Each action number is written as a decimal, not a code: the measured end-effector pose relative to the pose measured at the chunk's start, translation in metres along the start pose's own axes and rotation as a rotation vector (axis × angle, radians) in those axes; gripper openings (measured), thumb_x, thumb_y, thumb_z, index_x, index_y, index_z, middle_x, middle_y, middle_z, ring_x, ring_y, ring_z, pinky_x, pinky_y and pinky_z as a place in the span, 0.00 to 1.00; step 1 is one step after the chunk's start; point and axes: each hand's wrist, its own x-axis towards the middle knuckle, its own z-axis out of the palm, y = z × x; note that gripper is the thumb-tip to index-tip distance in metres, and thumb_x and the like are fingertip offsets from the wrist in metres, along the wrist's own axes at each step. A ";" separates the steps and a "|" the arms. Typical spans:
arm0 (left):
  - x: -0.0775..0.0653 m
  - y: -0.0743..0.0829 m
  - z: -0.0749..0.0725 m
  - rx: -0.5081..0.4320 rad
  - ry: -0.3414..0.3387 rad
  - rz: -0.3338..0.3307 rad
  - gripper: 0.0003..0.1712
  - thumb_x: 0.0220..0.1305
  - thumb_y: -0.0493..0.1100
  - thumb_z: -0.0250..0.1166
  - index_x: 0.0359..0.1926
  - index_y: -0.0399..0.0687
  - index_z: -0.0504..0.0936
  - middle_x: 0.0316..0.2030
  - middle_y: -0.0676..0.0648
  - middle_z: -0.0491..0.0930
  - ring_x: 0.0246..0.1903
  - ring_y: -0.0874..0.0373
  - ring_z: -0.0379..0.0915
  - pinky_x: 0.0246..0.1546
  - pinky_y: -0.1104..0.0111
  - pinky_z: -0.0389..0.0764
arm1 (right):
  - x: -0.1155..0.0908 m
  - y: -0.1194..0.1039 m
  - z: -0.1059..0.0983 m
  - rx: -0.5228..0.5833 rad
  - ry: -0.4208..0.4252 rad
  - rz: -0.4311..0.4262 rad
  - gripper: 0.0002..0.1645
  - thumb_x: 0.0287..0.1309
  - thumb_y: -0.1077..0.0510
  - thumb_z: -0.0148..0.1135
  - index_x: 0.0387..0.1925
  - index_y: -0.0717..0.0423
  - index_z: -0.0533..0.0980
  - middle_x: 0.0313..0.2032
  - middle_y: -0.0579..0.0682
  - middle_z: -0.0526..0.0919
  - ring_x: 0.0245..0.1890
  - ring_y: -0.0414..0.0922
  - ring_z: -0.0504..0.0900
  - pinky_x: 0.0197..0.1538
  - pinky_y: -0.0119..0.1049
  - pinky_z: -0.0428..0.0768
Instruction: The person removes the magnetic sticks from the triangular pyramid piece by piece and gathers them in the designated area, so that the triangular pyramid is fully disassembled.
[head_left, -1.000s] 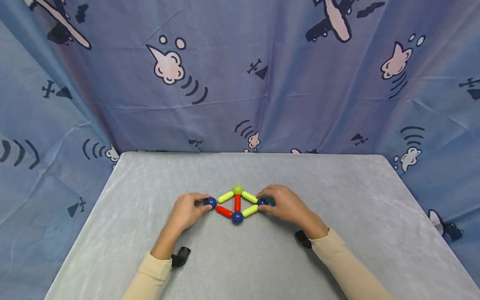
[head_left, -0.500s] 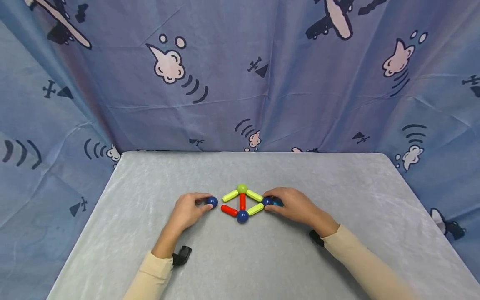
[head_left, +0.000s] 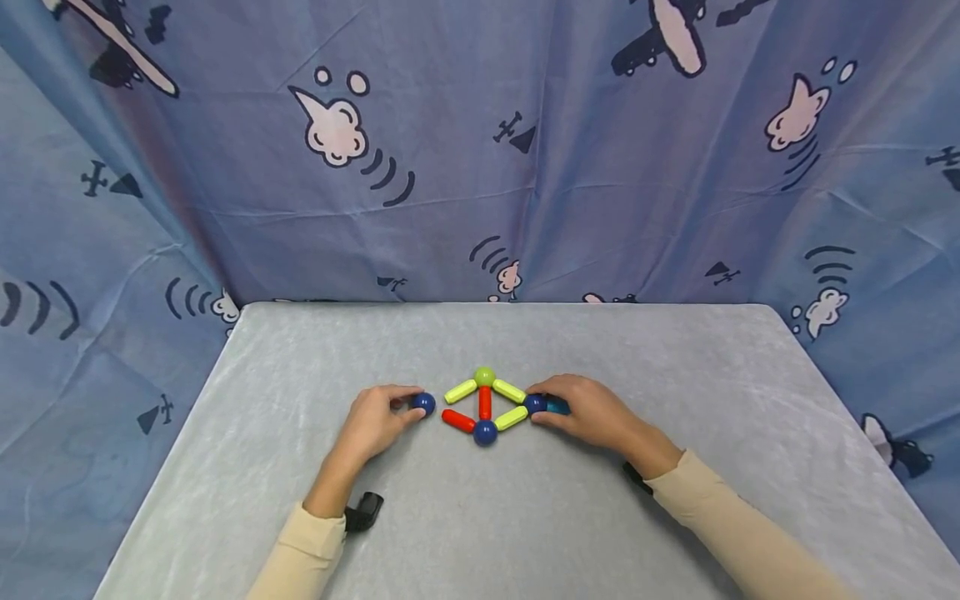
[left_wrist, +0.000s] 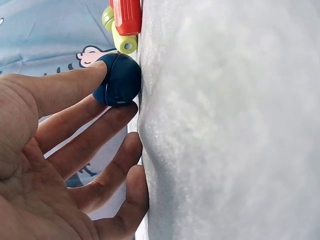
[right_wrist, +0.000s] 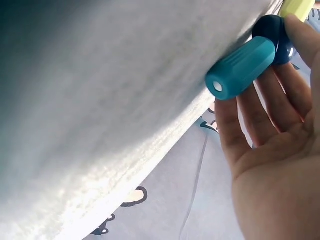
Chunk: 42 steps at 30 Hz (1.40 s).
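Between thumb and fingers, my left hand [head_left: 378, 422] pinches a loose dark blue ball [head_left: 424, 404] on the table. A short gap parts it from the free ends of a yellow-green rod [head_left: 461, 392] and a red rod [head_left: 457, 421]. These belong to a flat figure of rods with a green ball [head_left: 484, 377] at the back and a blue ball [head_left: 485, 432] at the front, joined by an upright-looking red rod [head_left: 485, 403]. At its right corner, my right hand [head_left: 588, 410] pinches another blue ball [head_left: 535, 403]. A teal rod [right_wrist: 242, 67] sticks out from that ball under the palm.
The pieces lie on a table covered with pale grey cloth [head_left: 480, 517]. Behind and at both sides hangs a blue curtain [head_left: 450, 167] printed with planes and clouds. A black wrist camera [head_left: 364, 511] is worn on the left wrist.
My right hand has shifted right, drawing the rod figure with it, so the gap to the left blue ball has widened. The left hand has stayed almost still. Little differs over the last half second.
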 end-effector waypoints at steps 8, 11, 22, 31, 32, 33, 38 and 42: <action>-0.001 -0.001 0.001 0.007 0.001 0.006 0.20 0.58 0.47 0.74 0.52 0.53 0.87 0.46 0.48 0.88 0.47 0.52 0.81 0.50 0.54 0.79 | -0.001 -0.001 0.003 -0.005 0.020 0.010 0.25 0.57 0.42 0.70 0.55 0.44 0.82 0.48 0.45 0.87 0.50 0.44 0.84 0.56 0.46 0.81; -0.001 -0.001 0.000 0.000 -0.001 0.009 0.20 0.59 0.47 0.73 0.52 0.52 0.86 0.45 0.49 0.88 0.48 0.51 0.81 0.51 0.54 0.79 | -0.002 -0.002 0.004 -0.009 0.028 0.016 0.25 0.58 0.42 0.70 0.55 0.45 0.82 0.49 0.45 0.87 0.50 0.44 0.84 0.56 0.46 0.81; -0.001 -0.004 0.001 -0.011 -0.012 0.022 0.20 0.59 0.45 0.73 0.53 0.53 0.86 0.47 0.49 0.88 0.49 0.51 0.82 0.52 0.54 0.79 | -0.004 0.000 0.007 0.014 0.056 0.020 0.23 0.58 0.43 0.70 0.54 0.44 0.82 0.48 0.45 0.86 0.50 0.43 0.84 0.55 0.45 0.81; 0.005 -0.003 -0.003 -0.042 -0.009 0.014 0.18 0.57 0.44 0.74 0.51 0.52 0.87 0.44 0.49 0.88 0.40 0.56 0.81 0.41 0.62 0.79 | -0.004 0.001 0.007 0.030 0.063 0.030 0.23 0.58 0.43 0.70 0.54 0.43 0.82 0.49 0.45 0.86 0.50 0.44 0.84 0.55 0.46 0.81; 0.006 -0.003 -0.004 -0.047 -0.011 0.015 0.18 0.57 0.43 0.74 0.50 0.52 0.87 0.44 0.49 0.88 0.39 0.57 0.80 0.40 0.63 0.79 | -0.003 0.001 0.007 0.031 0.065 0.032 0.23 0.58 0.43 0.70 0.54 0.43 0.82 0.49 0.45 0.86 0.50 0.44 0.84 0.55 0.46 0.81; 0.008 -0.002 -0.005 -0.050 -0.014 0.017 0.18 0.57 0.44 0.74 0.50 0.52 0.87 0.44 0.49 0.88 0.39 0.57 0.80 0.39 0.64 0.79 | -0.003 0.000 0.006 0.033 0.066 0.033 0.23 0.58 0.43 0.70 0.54 0.43 0.82 0.49 0.45 0.86 0.50 0.44 0.84 0.55 0.46 0.81; 0.022 0.001 -0.010 -0.054 -0.014 0.053 0.18 0.58 0.43 0.74 0.51 0.50 0.87 0.43 0.47 0.88 0.36 0.57 0.81 0.34 0.67 0.76 | -0.004 -0.001 0.006 0.043 0.058 0.046 0.23 0.57 0.43 0.71 0.54 0.43 0.82 0.49 0.45 0.86 0.50 0.44 0.83 0.55 0.46 0.81; 0.037 0.001 -0.014 -0.059 -0.023 0.076 0.19 0.59 0.43 0.73 0.52 0.49 0.86 0.45 0.46 0.87 0.38 0.55 0.82 0.32 0.68 0.77 | -0.005 -0.001 0.006 0.055 0.044 0.057 0.24 0.57 0.44 0.71 0.54 0.43 0.82 0.48 0.45 0.86 0.49 0.44 0.83 0.55 0.46 0.81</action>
